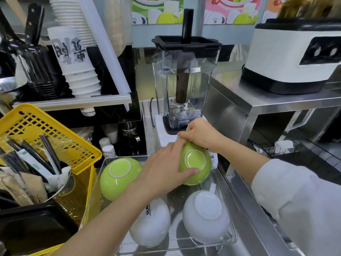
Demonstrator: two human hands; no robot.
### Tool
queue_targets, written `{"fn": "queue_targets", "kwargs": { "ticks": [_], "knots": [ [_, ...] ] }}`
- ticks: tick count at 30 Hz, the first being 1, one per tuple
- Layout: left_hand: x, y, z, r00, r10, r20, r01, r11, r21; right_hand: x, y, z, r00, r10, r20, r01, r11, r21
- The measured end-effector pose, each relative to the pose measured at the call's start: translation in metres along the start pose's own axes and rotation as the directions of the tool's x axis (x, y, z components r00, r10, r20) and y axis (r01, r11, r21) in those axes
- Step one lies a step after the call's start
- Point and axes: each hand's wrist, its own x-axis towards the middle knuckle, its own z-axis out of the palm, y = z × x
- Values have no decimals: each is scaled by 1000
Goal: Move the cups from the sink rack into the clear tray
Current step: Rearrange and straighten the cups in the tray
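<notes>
A clear tray lies in front of me with several cups upside down in it. One green cup rests at its back left. Two white cups stand at the front. A second green cup sits upside down at the back right. My left hand grips its near side, thumb on the base ring. My right hand holds its far rim from above. The sink rack is not clearly in view.
A yellow basket with straws and packets stands to the left. A blender jug rises right behind the tray. A steel shelf with a white machine is on the right. Stacked paper cups hang at the upper left.
</notes>
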Motion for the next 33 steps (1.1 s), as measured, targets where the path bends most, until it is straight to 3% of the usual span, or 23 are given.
{"fn": "queue_targets", "kwargs": {
  "ticks": [4, 6, 11, 17, 20, 22, 26, 30, 33],
  "knots": [
    [7, 13, 1, 981, -193, 23, 191, 980, 60, -7, 7, -4, 992, 93, -90, -82, 989, 122],
    [8, 18, 7, 975, -222, -6, 221, 969, 114, -11, 7, -4, 982, 146, -116, -120, 971, 207],
    [11, 20, 22, 972, -219, -88, 235, 940, 248, -20, 10, 2, 936, 346, -57, -277, 829, 485],
    [15, 13, 22, 994, -107, -20, 109, 986, 124, -33, 15, -2, 883, 452, 130, -410, 606, 682],
    [16, 8, 16, 994, -76, 74, 76, 997, 14, -40, 22, -11, 885, 426, 188, -451, 685, 572],
    [17, 2, 12, 989, -58, 133, 63, 997, -35, -44, 31, -17, 908, 395, 139, -410, 770, 488],
    [21, -7, 1, 973, 1, 230, 11, 999, -51, -47, 48, -25, 986, 166, -21, -141, 891, 431],
    [27, -12, -7, 946, 42, 321, -8, 994, -107, -47, 55, -25, 975, -92, 201, 46, 975, 219],
    [31, -16, -9, 924, 88, 373, -60, 994, -87, -47, 56, -24, 958, -143, 248, 89, 973, 215]
  ]
}}
